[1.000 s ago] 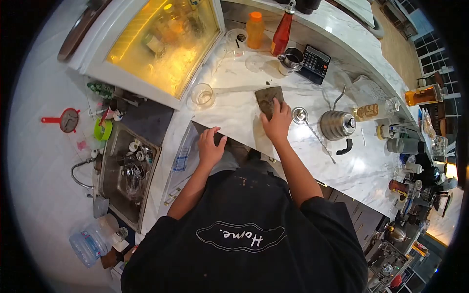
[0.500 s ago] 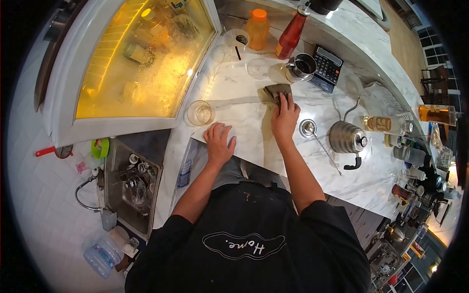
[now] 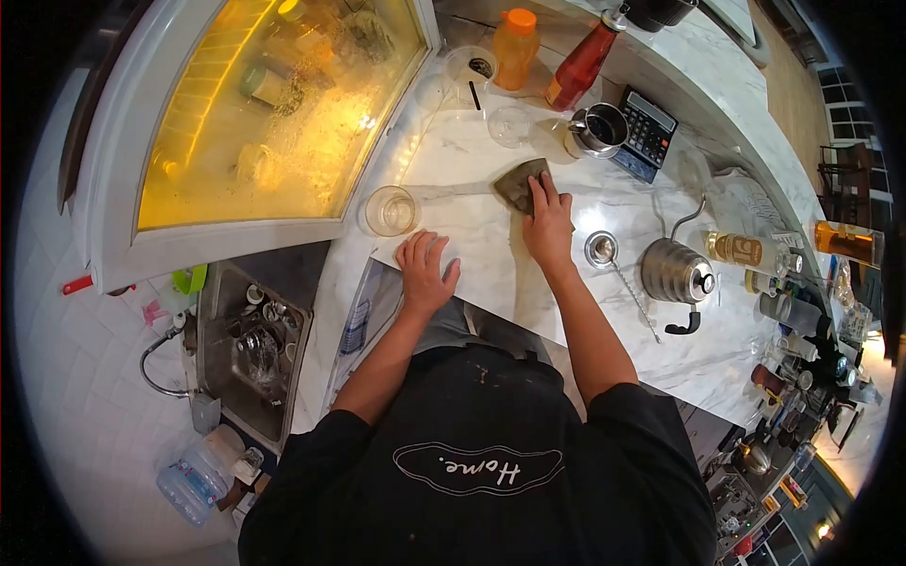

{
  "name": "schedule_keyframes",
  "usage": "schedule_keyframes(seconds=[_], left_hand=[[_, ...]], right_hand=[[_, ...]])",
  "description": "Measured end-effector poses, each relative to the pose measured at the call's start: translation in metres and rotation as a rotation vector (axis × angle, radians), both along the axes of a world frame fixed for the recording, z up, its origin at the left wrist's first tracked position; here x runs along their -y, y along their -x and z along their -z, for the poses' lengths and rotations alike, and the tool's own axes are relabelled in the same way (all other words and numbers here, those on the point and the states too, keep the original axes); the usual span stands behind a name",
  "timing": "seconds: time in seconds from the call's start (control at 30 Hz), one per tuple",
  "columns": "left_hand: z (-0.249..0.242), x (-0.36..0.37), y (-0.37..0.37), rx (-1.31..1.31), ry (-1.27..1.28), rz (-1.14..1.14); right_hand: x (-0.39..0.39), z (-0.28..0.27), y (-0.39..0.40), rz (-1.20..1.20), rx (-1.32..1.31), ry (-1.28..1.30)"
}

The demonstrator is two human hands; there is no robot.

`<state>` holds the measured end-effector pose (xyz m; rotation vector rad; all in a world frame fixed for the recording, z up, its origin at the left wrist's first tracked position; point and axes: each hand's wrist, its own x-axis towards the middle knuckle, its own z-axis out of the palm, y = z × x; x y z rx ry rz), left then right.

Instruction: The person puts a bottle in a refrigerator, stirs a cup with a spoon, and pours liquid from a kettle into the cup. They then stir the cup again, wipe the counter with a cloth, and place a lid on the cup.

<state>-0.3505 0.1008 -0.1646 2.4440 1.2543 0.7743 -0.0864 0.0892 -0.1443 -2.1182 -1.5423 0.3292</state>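
Note:
On the white marble counter (image 3: 472, 269), my right hand (image 3: 547, 222) presses a dark folded cloth (image 3: 516, 185) flat, its fingers over the cloth's right part. My left hand (image 3: 427, 272) rests at the counter's front edge with fingers spread and nothing in it. Just beyond my left hand stands a clear glass (image 3: 392, 211). A round metal piece (image 3: 600, 249) with a long twisted spoon (image 3: 639, 300) lies right of my right hand. Further right is a steel gooseneck kettle (image 3: 676, 271).
Behind the cloth stand a metal pitcher (image 3: 598, 130), a calculator (image 3: 646, 135), a red bottle (image 3: 585, 66), an orange-capped bottle (image 3: 515, 52) and a plastic cup (image 3: 470, 68). Left are a glass-fronted yellow-lit cabinet (image 3: 283, 123) and a sink (image 3: 251, 349). Bottles line the right side.
The cloth lies more spread out under my right hand and a little further left on the counter. My left hand stays at the counter edge. The camera view has shifted slightly.

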Motion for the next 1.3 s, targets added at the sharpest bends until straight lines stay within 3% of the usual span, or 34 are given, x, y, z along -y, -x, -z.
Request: schedule_keyframes(seconds=[0.33, 0.43, 0.53, 0.63, 0.77, 0.87, 1.07, 1.3], left_hand=[[-0.007, 0.005, 0.021, -0.059, -0.012, -0.098], [-0.009, 0.007, 0.022, -0.109, -0.015, -0.084], [-0.006, 0.011, 0.019, -0.132, -0.015, -0.103], [-0.003, 0.017, 0.016, -0.145, -0.018, -0.121], [-0.002, 0.023, 0.015, -0.153, -0.024, -0.138], [-0.001, 0.021, 0.015, -0.145, -0.014, -0.128], [-0.004, 0.027, 0.032, -0.122, 0.026, -0.114], [-0.003, 0.027, 0.042, -0.081, 0.019, -0.105]], right_hand=[[0.107, -0.007, 0.060, -0.368, -0.222, 0.063], [0.135, -0.020, 0.074, -0.414, -0.436, 0.049], [0.143, -0.023, 0.063, -0.261, -0.640, 0.040], [0.128, -0.029, 0.041, -0.107, -0.540, -0.185], [0.069, -0.035, 0.003, 0.026, -0.498, -0.193], [0.019, -0.013, -0.011, 0.063, -0.278, -0.212], [0.004, 0.010, -0.005, -0.108, -0.095, -0.116], [0.064, 0.006, 0.026, -0.347, -0.172, -0.086]])
